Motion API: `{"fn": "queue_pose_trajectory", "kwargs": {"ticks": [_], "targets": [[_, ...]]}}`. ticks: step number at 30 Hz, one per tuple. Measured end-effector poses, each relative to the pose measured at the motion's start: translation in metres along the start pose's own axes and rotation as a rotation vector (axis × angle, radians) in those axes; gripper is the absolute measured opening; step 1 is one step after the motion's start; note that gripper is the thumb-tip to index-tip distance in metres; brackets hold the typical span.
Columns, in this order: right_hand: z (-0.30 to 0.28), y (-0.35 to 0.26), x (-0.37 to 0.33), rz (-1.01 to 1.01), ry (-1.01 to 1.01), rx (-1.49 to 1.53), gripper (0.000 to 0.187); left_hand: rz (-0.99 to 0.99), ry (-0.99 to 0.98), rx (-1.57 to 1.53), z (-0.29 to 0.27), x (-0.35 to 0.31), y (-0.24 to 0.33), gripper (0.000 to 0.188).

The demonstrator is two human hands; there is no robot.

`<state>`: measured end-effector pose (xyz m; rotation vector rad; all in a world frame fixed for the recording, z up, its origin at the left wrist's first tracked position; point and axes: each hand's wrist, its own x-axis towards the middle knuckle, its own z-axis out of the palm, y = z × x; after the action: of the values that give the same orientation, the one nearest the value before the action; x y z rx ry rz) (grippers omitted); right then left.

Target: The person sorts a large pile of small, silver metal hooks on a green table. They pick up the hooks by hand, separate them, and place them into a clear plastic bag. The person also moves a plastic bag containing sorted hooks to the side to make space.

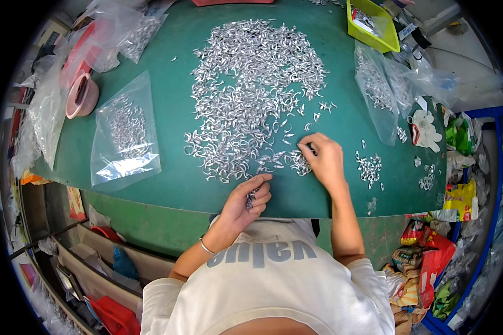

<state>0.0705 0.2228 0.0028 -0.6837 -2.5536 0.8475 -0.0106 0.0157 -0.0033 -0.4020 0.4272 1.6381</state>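
Note:
A wide heap of small curved silver metal pieces (257, 67) spreads over the green table (173, 100). My left hand (239, 204) is at the near edge of the heap, palm turned up and fingers curled around several small metal pieces (251, 199). To its right, my right hand (325, 161) reaches over a little cluster of pieces (298, 162), thumb and fingertips pressed together. Whatever is between those fingertips is too small to make out. A separate group of silver pieces (369, 168) lies right of my right hand.
A clear bag of metal pieces (127, 131) lies left of the heap, near a pink cup (82, 96). At the right are more filled bags (377, 84), a yellow-green basket (373, 25) and a white glove (426, 131). A blue rack (500, 139) stands beyond the table's right edge.

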Motion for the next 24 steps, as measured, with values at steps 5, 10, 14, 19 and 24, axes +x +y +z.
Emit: {"fn": "queue_pose_trajectory", "kwargs": {"ticks": [5, 10, 14, 19, 24], "targets": [[-0.025, 0.027, -0.005, 0.455, -0.258, 1.52, 0.017, 0.008, -0.002, -0.004, -0.001, -0.001, 0.001, 0.019], [-0.032, -0.002, 0.001, 0.605, -0.184, 1.483, 0.016, -0.004, -0.026, -0.011, -0.002, 0.001, -0.001, 0.019], [-0.011, -0.002, -0.004, 0.252, -0.121, 0.471, 0.016, -0.004, -0.012, -0.014, -0.002, 0.0, 0.0, 0.019], [-0.001, -0.013, -0.004, 0.18, -0.102, -0.014, 0.012, 0.002, -0.016, -0.013, -0.002, -0.001, 0.0, 0.019], [-0.023, 0.011, -0.012, 0.383, -0.291, 0.561, 0.011, 0.007, -0.004, -0.007, -0.001, -0.003, 0.001, 0.018]]}}
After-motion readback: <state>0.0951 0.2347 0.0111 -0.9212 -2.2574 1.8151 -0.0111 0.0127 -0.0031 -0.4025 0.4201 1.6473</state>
